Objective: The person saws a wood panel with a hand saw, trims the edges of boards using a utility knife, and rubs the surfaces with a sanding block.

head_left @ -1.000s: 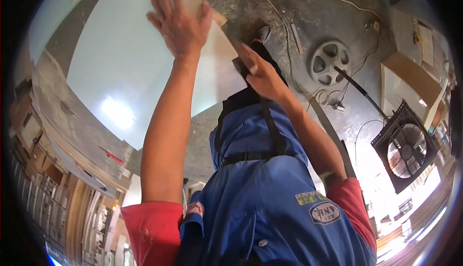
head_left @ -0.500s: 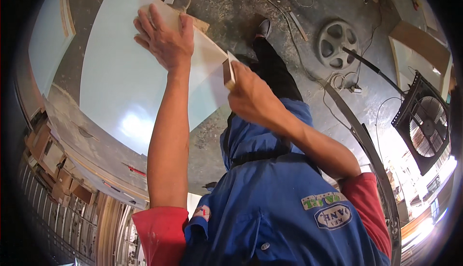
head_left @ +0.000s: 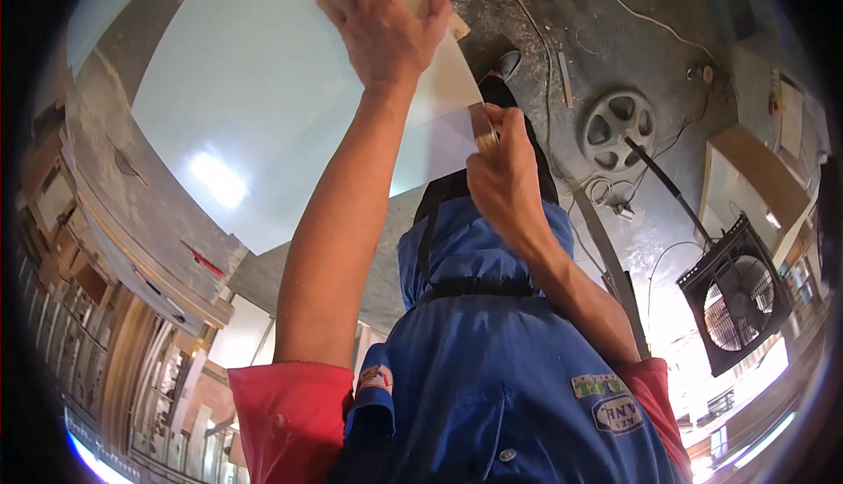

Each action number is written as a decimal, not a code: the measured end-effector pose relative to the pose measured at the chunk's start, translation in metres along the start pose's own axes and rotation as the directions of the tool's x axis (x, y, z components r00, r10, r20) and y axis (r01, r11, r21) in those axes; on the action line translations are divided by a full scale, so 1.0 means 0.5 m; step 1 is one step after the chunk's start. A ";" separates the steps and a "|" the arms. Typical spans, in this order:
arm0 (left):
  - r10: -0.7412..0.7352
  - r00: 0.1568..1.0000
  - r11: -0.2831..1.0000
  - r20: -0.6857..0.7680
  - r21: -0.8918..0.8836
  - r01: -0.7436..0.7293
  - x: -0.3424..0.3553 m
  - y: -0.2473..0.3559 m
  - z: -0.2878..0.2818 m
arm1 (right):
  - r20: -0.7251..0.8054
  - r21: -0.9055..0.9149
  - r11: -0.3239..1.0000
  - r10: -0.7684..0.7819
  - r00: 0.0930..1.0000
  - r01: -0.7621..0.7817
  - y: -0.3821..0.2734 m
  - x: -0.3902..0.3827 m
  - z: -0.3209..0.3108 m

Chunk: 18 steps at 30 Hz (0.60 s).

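A large pale, glossy panel (head_left: pixel 255 89) with a thin light-coloured edge lies in front of me, reaching from the upper left down to my lap. My left hand (head_left: pixel 386 40) rests flat on its face near the right edge, fingers spread. At that edge, close to my body, my right hand (head_left: pixel 505 172) grips a small wooden block (head_left: pixel 483 128) with a brown face. The block is up against the panel's edge, and my fingers hide part of it.
A black-framed fan (head_left: pixel 736 304) stands at the right, near a grey spoked wheel-like base (head_left: pixel 618 129) with a dark pole. Cables and wood scraps (head_left: pixel 565 80) lie on the dusty floor. Stacked boards (head_left: pixel 132 365) fill the lower left. A red-handled tool (head_left: pixel 206 262) lies left of the panel.
The view has turned, so the panel and both hands appear farther right. My left hand remains flat on the panel, and my right hand still holds the block at its edge.
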<state>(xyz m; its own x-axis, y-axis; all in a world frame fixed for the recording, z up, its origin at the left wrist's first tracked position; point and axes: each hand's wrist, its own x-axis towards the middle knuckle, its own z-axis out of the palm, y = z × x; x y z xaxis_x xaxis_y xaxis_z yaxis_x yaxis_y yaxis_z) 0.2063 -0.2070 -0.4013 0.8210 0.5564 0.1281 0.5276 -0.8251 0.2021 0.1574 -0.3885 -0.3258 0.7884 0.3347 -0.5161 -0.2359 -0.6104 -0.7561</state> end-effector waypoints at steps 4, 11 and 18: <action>0.007 1.000 0.999 0.014 -0.035 -0.006 -0.002 0.000 -0.006 | 0.028 0.057 0.997 -0.044 0.999 0.043 -0.019 -0.014 -0.021; -0.006 1.000 0.995 -0.027 -0.101 0.003 -0.005 -0.003 0.000 | 0.080 -0.002 0.999 0.050 0.996 -0.049 -0.013 0.005 -0.018; -0.012 0.999 0.994 -0.037 -0.112 0.007 -0.001 0.000 -0.002 | 0.068 -0.006 1.000 0.018 0.998 -0.018 0.014 0.012 -0.010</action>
<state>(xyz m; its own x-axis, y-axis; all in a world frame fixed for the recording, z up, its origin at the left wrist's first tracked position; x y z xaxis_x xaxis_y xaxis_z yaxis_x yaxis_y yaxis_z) 0.2057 -0.2073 -0.4006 0.8061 0.5692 0.1620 0.5058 -0.8048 0.3105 0.1634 -0.3945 -0.3320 0.7438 0.3714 -0.5557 -0.2465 -0.6204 -0.7445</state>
